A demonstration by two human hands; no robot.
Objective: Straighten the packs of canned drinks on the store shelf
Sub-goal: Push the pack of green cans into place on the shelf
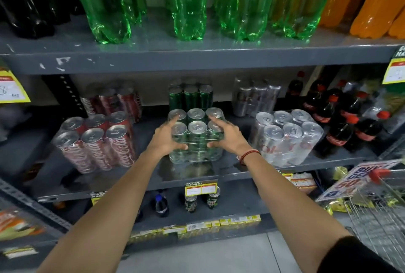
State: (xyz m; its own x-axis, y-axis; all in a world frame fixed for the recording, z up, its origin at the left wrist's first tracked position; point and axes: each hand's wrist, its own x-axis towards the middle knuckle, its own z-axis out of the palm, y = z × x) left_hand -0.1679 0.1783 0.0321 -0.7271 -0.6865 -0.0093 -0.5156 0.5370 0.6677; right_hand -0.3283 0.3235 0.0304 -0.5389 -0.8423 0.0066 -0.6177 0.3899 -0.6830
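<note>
The left hand (167, 139) and the right hand (226, 135) clasp a shrink-wrapped six-pack of green cans with silver tops (195, 135) from either side, fingers spread and pressed against the clear film. The left hand's forefinger lies over the top of a rear left can while its thumb bears on the pack's front face; the right hand mirrors it, forefinger across the rear right can, thumb on the front. A red thread bracelet (249, 154) circles the right wrist.

The pack holds two rows of three cans, wrapped tight in glossy plastic that shows the green sides through it. It stands upright on the grey metal middle shelf (140, 176), near the front edge and squarely between the two hands. Just behind it stands a second pack of green cans (191, 95). To the left, well apart, a shrink-wrapped pack of red cola cans (96, 143) sits tilted, and to the right a shrink-wrapped pack of silver cans (285, 136) sits turned at an angle. Large green plastic Sprite bottles (189, 2) line the shelf above.
</note>
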